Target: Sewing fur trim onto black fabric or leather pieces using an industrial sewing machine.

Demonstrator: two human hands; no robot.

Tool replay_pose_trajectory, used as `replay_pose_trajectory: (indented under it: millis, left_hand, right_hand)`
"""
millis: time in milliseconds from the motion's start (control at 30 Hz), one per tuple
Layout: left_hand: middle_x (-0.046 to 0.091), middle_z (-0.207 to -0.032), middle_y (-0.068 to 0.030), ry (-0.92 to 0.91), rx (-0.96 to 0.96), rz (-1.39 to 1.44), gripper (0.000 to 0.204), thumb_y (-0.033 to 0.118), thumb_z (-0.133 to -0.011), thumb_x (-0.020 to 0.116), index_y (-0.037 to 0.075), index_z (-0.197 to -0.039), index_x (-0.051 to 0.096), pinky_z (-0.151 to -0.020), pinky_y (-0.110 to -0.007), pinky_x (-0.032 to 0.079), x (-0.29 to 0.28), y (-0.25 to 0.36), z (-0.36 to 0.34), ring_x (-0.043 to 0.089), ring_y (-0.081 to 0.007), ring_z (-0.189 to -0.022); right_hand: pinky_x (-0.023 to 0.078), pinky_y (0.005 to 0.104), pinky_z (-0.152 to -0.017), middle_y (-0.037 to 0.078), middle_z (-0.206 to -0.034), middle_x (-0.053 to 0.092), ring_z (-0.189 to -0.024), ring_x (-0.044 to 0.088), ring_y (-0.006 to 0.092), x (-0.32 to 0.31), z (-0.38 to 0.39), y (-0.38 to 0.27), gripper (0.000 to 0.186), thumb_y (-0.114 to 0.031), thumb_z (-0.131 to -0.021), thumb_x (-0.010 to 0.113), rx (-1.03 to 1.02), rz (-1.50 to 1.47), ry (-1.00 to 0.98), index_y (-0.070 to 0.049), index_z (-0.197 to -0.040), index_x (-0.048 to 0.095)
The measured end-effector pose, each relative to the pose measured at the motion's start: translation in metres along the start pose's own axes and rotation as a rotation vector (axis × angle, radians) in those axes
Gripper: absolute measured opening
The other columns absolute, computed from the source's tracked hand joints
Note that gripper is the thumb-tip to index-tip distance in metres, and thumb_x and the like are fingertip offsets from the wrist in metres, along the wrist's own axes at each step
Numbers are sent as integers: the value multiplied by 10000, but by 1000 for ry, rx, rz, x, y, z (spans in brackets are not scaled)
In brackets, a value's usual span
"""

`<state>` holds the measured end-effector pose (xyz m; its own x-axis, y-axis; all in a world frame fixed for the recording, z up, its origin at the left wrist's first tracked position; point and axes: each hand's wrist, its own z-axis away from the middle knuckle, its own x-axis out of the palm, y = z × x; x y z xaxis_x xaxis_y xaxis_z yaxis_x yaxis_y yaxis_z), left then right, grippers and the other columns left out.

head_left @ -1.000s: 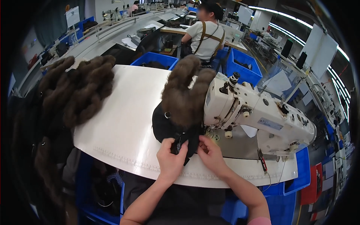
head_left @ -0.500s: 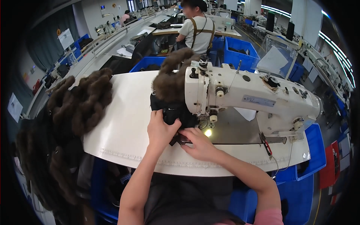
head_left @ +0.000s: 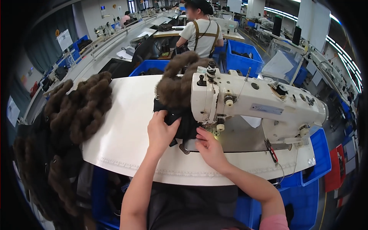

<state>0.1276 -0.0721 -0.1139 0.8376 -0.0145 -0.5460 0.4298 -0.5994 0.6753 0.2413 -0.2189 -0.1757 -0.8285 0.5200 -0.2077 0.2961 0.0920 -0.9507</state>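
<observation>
Black fabric (head_left: 185,124) with thick brown fur trim (head_left: 172,90) lies at the needle end of a white sewing machine (head_left: 245,100). My left hand (head_left: 160,132) grips the fabric's left side, thumb toward the middle and fingers over the top. At its right edge, just below the presser foot area, my right hand (head_left: 211,148) has its fingers bent together against the cloth. The fingertips hide what exactly they pinch. The needle itself is hidden behind the machine head.
More dark garments with brown fur (head_left: 82,103) hang over the table's left edge. Red-handled thread snips (head_left: 271,151) lie right of the metal bed. Blue bins (head_left: 320,153) stand around the white table (head_left: 122,103). A person (head_left: 201,34) sits beyond the machine.
My right hand has moved right and up along the fabric, away from my left hand. My left hand keeps its grip. The fabric lies flatter, and the whole view has shifted slightly.
</observation>
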Motion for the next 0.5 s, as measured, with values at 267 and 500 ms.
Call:
replay_pose_trajectory:
  millis: [267, 500]
  left_hand:
    - [669, -788, -54, -181, -306, 597, 256, 125, -847, 710, -47, -1033, 671, -647, -252, 470, 7, -24, 6, 592, -101, -717]
    - [584, -868, 25, -371, -228, 675, 185, 123, -875, 702, -30, -951, 629, -740, -209, 412, -19, -35, 30, 519, -61, -807]
  right_hand:
    - [488, 344, -849, 130, -1452, 327, -1041, 605, 257, -6, -10, -13, 644, 11, -922, 522, 485, -901, -98, -45, -1495, 235]
    - [505, 322, -784, 150, -1447, 328, -1015, 611, 232, -8, 0, -5, 673, -4, -935, 527, 301, -526, -327, -61, -1511, 183]
